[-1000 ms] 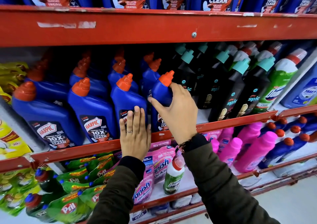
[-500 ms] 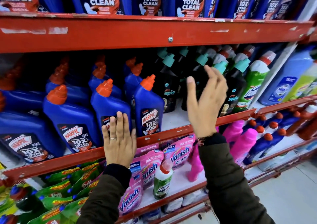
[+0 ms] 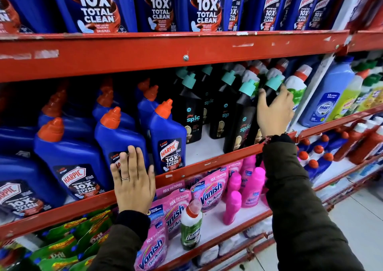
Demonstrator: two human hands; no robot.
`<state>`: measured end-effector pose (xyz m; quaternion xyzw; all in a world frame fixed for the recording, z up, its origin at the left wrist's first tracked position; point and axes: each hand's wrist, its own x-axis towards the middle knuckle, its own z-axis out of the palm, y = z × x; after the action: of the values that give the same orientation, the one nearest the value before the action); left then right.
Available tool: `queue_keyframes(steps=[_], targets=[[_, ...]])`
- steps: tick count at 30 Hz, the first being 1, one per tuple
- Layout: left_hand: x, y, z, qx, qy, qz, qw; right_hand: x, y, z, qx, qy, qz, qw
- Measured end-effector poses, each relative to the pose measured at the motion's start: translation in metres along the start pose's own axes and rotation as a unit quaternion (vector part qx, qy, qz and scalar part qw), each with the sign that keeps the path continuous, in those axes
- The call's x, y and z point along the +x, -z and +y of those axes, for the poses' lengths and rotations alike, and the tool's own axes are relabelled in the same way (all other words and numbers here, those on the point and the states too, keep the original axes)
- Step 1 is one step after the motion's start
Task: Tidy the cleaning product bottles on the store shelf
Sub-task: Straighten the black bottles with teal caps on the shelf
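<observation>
On the middle shelf [image 3: 207, 164] blue Harpic bottles with orange caps stand at the left and black Spic bottles with teal caps at the right. My left hand [image 3: 133, 179] lies flat, fingers spread, against the label of a front-row Harpic bottle [image 3: 118, 136] and overlaps the red shelf rail. My right hand [image 3: 273, 113] wraps around the neck of the rightmost front black Spic bottle [image 3: 273, 84], thumb on its left and fingers on its right. Another Harpic bottle [image 3: 167, 140] stands upright between my hands, and a Spic bottle [image 3: 240, 117] stands just left of the gripped one.
A white-and-green Domex bottle [image 3: 296, 88] and a pale blue Shakti bottle [image 3: 327, 98] stand right of my right hand. Large Harpic bottles [image 3: 95, 7] fill the top shelf. Below are pink Vanish pouches [image 3: 211, 190], pink bottles [image 3: 232, 206], a lone Domex bottle [image 3: 190, 227] and green Pril pouches [image 3: 62, 243].
My right hand let go of the blue Harpic bottle, moved right across the shelf and closed on a black Spic bottle. My left hand stayed flat on its Harpic bottle. The view shifted right.
</observation>
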<state>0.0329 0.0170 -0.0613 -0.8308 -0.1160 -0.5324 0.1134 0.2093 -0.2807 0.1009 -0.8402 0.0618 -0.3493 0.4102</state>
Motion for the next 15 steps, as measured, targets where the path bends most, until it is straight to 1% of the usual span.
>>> queue_keyframes(steps=[2, 6, 9, 11, 15], targets=[[0.000, 0.000, 0.000, -0.003, 0.001, 0.001, 1.000, 0.005, 0.000, 0.006, -0.001, 0.013, -0.016, 1.000], [0.000, 0.000, 0.000, -0.005, 0.001, -0.001, 1.000, 0.008, 0.010, 0.011, 0.068, 0.018, -0.002, 0.997], [0.000, 0.000, -0.001, -0.002, -0.001, -0.004, 1.000, -0.001, 0.026, 0.007, 0.046, 0.017, 0.038, 0.998], [0.000, 0.000, 0.000, -0.003, 0.001, -0.005, 1.000, -0.009, 0.040, 0.001, 0.044, 0.032, 0.061, 0.997], [0.001, -0.001, 0.000, -0.003, -0.001, -0.004, 1.000, -0.025, 0.071, -0.018, 0.029, 0.055, 0.078, 0.995]])
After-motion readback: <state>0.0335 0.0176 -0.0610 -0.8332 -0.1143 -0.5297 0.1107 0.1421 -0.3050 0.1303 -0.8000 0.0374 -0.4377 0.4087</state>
